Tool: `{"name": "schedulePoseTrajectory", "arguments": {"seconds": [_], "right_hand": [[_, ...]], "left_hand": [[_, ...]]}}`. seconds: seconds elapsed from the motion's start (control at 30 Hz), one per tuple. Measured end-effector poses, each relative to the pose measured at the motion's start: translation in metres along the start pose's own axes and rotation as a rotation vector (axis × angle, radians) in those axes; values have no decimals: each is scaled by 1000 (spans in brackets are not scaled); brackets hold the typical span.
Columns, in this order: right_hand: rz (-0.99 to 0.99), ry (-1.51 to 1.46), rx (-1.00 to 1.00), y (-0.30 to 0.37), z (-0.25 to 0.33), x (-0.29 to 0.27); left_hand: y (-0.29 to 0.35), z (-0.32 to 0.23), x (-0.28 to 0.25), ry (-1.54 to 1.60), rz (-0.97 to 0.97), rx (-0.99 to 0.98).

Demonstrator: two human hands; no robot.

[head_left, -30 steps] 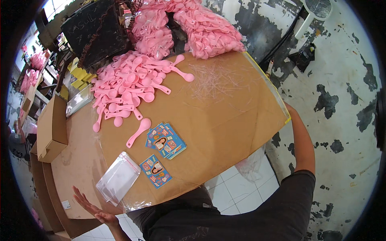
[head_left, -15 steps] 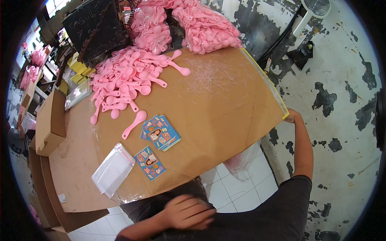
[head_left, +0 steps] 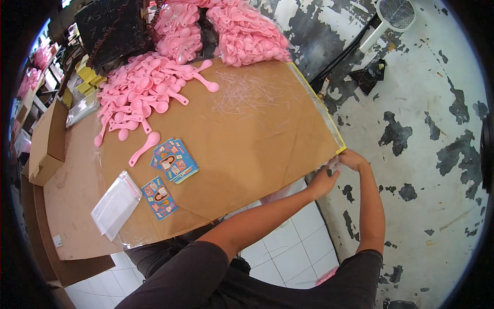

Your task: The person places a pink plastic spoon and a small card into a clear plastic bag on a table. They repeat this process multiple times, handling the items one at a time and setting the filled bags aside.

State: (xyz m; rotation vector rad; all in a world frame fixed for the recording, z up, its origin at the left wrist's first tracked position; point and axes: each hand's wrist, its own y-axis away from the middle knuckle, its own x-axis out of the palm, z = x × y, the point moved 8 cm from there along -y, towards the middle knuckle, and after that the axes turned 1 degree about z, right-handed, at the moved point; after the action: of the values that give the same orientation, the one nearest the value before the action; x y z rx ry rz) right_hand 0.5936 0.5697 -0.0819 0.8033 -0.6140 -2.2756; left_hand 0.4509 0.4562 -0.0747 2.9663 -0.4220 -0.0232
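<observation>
Both my hands are together at the right corner of the cardboard-covered table [head_left: 247, 154]. My right hand [head_left: 353, 159] is bent inward just under the yellow-taped corner, its fingertips partly hidden. Close beside it, my left hand [head_left: 323, 182] reaches across, fingers curled and slightly blurred. A small glint of clear plastic [head_left: 334, 164] shows between them; what each hand grips cannot be made out. Farther left lie a stack of blue printed cards [head_left: 176, 160], another blue card pile [head_left: 159, 198], clear plastic sleeves [head_left: 117, 206] and a single pink spoon [head_left: 144, 149].
A heap of pink measuring spoons [head_left: 139, 90] covers the table's far left. Behind it stand bulging bags of pink spoons [head_left: 249, 36] and a black box [head_left: 110, 31]. Thin clear strands [head_left: 247, 92] lie scattered on the cardboard. An open carton [head_left: 49, 144] stands at left.
My left hand has moved from my lap up and right to the table corner, joining my right hand there. The view has shifted, so the table appears farther left.
</observation>
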Motion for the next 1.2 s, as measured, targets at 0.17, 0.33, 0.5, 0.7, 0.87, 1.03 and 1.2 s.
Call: {"name": "schedulePoseTrajectory", "arguments": {"seconds": [0.17, 0.33, 0.5, 0.7, 0.87, 1.03, 1.2], "right_hand": [[-151, -11, -38, 3, 6, -4], [37, -476, -105, 19, 8, 17], [-158, -29, -109, 18, 15, 9], [-217, 373, -334, 19, 35, 31], [-126, 632, -241, -15, 21, 28], [-86, 1012, -238, -59, -1, 10], [-183, 1042, -278, -108, 14, 8]], "left_hand": [[-38, 4, 3, 128, -171, 62], [-50, 18, 3, -37, -156, 78], [-46, 17, -5, -325, -347, 193], [-35, 7, -6, -391, -373, 197], [-32, 0, -10, -380, -279, 189], [-26, -10, -6, -365, -210, 257], [-24, -22, -11, -340, -251, 305]]}}
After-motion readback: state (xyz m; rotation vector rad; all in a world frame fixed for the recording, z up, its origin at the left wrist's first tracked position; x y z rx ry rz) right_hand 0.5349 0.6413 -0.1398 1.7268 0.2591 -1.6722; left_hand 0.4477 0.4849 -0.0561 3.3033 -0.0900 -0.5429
